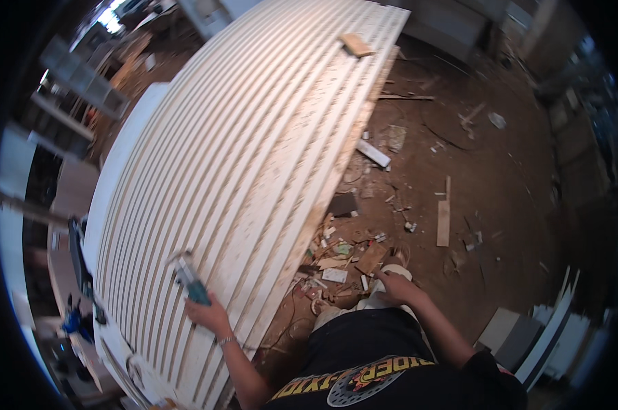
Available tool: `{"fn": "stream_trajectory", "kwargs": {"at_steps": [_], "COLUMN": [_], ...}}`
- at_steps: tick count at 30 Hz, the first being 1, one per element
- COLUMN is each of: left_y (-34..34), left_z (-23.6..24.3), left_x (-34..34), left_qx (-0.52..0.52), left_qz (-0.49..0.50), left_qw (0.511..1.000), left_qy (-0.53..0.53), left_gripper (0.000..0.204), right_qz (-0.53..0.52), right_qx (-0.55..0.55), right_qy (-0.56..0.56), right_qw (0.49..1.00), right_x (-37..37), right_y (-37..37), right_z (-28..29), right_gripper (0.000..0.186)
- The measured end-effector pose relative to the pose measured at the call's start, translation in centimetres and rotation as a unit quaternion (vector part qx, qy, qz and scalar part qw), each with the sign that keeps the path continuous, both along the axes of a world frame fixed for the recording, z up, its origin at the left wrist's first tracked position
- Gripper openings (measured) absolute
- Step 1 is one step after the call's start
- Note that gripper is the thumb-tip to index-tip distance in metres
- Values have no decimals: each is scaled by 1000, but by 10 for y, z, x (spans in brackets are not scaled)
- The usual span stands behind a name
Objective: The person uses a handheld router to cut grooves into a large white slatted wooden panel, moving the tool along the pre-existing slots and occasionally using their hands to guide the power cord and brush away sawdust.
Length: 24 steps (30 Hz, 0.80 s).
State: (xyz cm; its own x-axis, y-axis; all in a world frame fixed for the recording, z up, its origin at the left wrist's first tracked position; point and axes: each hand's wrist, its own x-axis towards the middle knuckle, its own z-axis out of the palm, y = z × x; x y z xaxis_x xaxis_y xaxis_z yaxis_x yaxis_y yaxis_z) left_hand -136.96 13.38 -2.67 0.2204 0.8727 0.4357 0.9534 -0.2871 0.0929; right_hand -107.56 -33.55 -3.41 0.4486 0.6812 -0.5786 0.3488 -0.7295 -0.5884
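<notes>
My left hand [208, 314] is closed around the teal body of a small power tool that looks like a trim router [191, 279]. Its silver metal end points away from me, over a large white panel [254, 147] with many long parallel grooves. Blur hides whether the tool touches the panel. Beside my leg, off the panel's right edge, hangs my right hand [394, 287]; its fingers are too small and blurred to read, and nothing shows in it. A wooden block [355, 46] lies on the panel's far end.
Wood scraps [334, 275] and litter cover the brown floor along the panel's right edge. A narrow board [444, 222] lies farther right. White and grey boards [528, 335] lean at lower right. Behind the panel's left side stand shelving parts [83, 75] and clutter.
</notes>
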Motion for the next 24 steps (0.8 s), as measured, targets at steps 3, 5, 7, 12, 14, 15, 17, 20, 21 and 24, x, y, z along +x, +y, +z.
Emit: {"fn": "stream_trajectory", "kwargs": {"at_steps": [3, 5, 7, 12, 14, 15, 17, 20, 21, 24], "left_y": [-67, -115, -163, -287, -313, -317, -319, -309, -303, -279], "left_z": [48, 51, 52, 56, 59, 55, 55, 46, 49, 57], "left_x": [134, 235, 344, 560, 625, 655, 717, 822, 862, 1003], "left_qx": [-11, -81, -214, -315, -350, -348, -321, -280, -269, -230], "left_qz": [-131, -221, -281, -438, -468, -463, -445, -418, -420, -443], "left_qw": [977, 942, 890, 808, 792, 800, 818, 844, 847, 825], "left_qy": [-169, -240, -289, -235, -175, -157, -172, -187, -185, -265], "left_gripper": [35, 26, 23, 12, 15, 19, 19, 17, 15, 15], "right_qz": [-23, -22, -26, -111, -142, -144, -150, -156, -152, -146], "right_qx": [44, 46, 59, 37, 84, 96, 124, 158, 169, 173], "right_qy": [3, 8, -20, -57, -90, -99, -116, -141, -149, -167], "right_qw": [999, 999, 998, 991, 982, 980, 974, 965, 962, 960], "right_x": [61, 120, 184, 369, 445, 485, 565, 681, 718, 835], "right_y": [-58, -97, -128, -188, -217, -222, -219, -201, -194, -181], "right_z": [-56, -72, -95, 2, 29, 45, 74, 112, 121, 112], "right_gripper": [57, 41, 32, 25, 23, 21, 18, 17, 17, 19]}}
